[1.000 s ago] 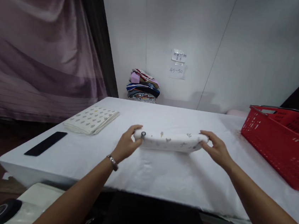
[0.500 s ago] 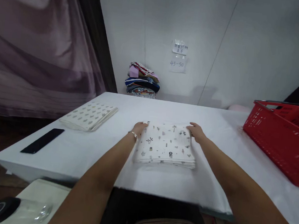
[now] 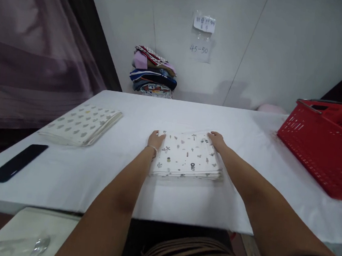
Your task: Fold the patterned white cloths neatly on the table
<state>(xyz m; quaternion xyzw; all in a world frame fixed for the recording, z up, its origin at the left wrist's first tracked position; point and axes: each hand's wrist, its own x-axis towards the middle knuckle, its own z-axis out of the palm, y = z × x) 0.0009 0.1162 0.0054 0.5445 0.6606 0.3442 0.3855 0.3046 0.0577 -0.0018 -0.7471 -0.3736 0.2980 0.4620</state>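
A white cloth (image 3: 186, 154) printed with small palm trees and other little motifs lies folded into a layered rectangle in front of me. At its far left corner, my left hand (image 3: 156, 139) grips the edge, thumb on top; a bracelet circles that wrist. My right hand (image 3: 217, 140) holds the far right corner, its fingertips partly hidden by the edge. Further left rests a second folded cloth (image 3: 81, 126), cream with grey cloud-like shapes. Both cloths lie flat on the white-covered table (image 3: 115, 195).
A black flat slab (image 3: 16, 163) lies near the table's left front. On the right stands a red plastic basket (image 3: 324, 152). Several folded fabrics (image 3: 154, 73) are stacked by the back wall, below paper notes (image 3: 202, 37). A white stool-like surface (image 3: 41, 224) sits below the front edge.
My view has tilted down and shifted, so the table and basket appear elsewhere in the picture. Both hands stay at the far corners of the printed cloth, which keeps its folded shape.
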